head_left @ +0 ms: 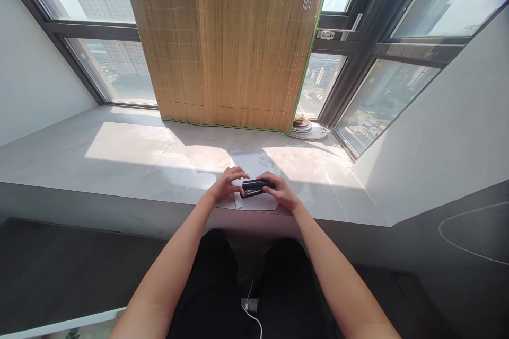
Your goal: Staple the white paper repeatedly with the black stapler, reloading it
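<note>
A black stapler (254, 185) is held a little above white paper (254, 202) on the window sill. My right hand (280, 190) is closed round the stapler's right end, thumb toward me and fingers on the far side. At its left end is my left hand (228, 184), with thumb and fingers curved about the tip; whether it grips firmly is hard to make out. The paper lies near the sill's front edge, with a small printed pattern (265, 160) on its far part. Both hands partly cover the sheet.
A bamboo blind (238, 53) hangs in front of the window, its lower edge close to the sill (119, 169). Stacked plates or round mats (304, 128) stand at the back right corner. A white cable (252, 318) runs below, between my legs.
</note>
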`<state>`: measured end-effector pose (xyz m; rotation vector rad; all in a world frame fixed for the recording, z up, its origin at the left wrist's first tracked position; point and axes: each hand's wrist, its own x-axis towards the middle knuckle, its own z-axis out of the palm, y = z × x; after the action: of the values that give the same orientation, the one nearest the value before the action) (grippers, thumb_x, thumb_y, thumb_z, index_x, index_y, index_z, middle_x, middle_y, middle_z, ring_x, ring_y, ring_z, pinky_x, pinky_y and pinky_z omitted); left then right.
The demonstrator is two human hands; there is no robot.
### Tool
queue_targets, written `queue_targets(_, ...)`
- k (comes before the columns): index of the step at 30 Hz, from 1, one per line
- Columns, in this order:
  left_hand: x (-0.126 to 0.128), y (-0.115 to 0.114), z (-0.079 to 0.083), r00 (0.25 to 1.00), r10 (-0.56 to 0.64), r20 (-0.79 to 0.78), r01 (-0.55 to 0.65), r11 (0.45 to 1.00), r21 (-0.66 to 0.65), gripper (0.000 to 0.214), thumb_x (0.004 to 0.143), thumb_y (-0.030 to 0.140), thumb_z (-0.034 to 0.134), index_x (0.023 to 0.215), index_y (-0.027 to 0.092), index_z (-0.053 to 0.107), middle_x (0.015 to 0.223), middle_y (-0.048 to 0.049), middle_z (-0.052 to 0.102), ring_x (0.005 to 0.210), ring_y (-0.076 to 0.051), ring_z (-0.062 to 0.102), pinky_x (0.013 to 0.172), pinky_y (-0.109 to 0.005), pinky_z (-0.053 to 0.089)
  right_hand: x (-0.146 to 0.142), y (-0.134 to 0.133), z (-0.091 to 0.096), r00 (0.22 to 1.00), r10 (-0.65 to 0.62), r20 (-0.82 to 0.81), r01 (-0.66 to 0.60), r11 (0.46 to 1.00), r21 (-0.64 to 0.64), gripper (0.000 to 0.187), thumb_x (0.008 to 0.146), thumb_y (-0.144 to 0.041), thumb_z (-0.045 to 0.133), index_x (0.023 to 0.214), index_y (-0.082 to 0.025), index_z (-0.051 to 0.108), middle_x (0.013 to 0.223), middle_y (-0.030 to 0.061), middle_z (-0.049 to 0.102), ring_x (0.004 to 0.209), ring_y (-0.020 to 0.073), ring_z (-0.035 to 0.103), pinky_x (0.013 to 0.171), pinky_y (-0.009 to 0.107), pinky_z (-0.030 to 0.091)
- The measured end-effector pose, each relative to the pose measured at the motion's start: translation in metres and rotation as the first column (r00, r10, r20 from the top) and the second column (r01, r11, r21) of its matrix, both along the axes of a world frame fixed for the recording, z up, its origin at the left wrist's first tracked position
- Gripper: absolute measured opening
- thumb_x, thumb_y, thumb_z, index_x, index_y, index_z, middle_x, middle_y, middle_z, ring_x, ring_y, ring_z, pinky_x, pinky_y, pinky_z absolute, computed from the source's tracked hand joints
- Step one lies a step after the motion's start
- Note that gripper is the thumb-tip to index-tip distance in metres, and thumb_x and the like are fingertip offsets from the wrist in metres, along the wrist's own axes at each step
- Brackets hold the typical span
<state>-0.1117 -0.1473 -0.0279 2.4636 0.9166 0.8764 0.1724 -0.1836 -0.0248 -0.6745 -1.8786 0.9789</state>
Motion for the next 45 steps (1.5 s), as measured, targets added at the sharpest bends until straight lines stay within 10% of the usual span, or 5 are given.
queue_targets(6,0.006,0.002,-0.004,0.993,0.086,-0.079,-0.083,0.995,0.049,0.037,0.087,0.034,0.091,0.120,0.026,0.077,0.115,-0.0071,0.073,0.105,-0.026,0.069,0.095,-0.041,0.050,-0.008,0.000,-0.006,0.954,-0.297,-0.046,0.297,0.955,-0.007,0.032,0.083,-0.044,0.087,0.109,-0.024,0.082,0.103,0.0063,0.080,0.099,0.0271,0.073,0.090,0.043,0.059)
queue_targets(15,0.007,0.003,-0.008,0.978,0.167,-0.127,-0.161,0.985,0.055,0.012,0.105,0.033,0.069,0.111,0.023,0.073,0.115,-0.0078,0.071,0.107,-0.026,0.066,0.096,-0.045,0.049,0.057,0.022,-0.004,0.590,-0.801,-0.101,0.801,0.597,-0.057,0.037,0.079,-0.043,0.077,0.108,-0.020,0.080,0.109,0.0123,0.081,0.101,0.0303,0.073,0.093,0.049,0.061)
queue_targets(28,0.015,0.007,0.006,0.930,0.330,-0.163,-0.320,0.944,0.083,0.011,0.105,0.030,0.065,0.110,0.024,0.074,0.113,-0.0079,0.072,0.107,-0.027,0.065,0.096,-0.045,0.050,0.102,0.067,-0.024,0.764,-0.644,0.049,0.642,0.765,0.053,0.041,0.088,-0.049,0.076,0.121,-0.025,0.081,0.121,0.0101,0.082,0.122,0.0329,0.070,0.113,0.056,0.051)
queue_targets(37,0.067,0.117,0.017,0.902,0.360,-0.237,-0.374,0.927,-0.013,0.017,0.101,0.027,0.065,0.115,0.021,0.074,0.134,-0.0139,0.071,0.129,-0.035,0.061,0.112,-0.053,0.045,0.097,0.065,-0.014,0.760,-0.648,0.048,0.632,0.754,0.179,0.023,0.091,-0.039,0.073,0.106,-0.027,0.086,0.112,0.0073,0.085,0.114,0.0330,0.073,0.109,0.057,0.051)
queue_targets(45,0.075,0.142,-0.006,0.957,0.211,-0.200,-0.223,0.974,-0.042,0.019,0.102,0.021,0.054,0.095,0.023,0.071,0.103,-0.0091,0.075,0.101,-0.028,0.066,0.092,-0.040,0.050,0.097,0.063,-0.015,0.720,-0.670,0.183,0.593,0.730,0.340,0.021,0.097,-0.033,0.068,0.110,-0.030,0.085,0.112,0.0052,0.084,0.108,0.0309,0.074,0.106,0.054,0.050)
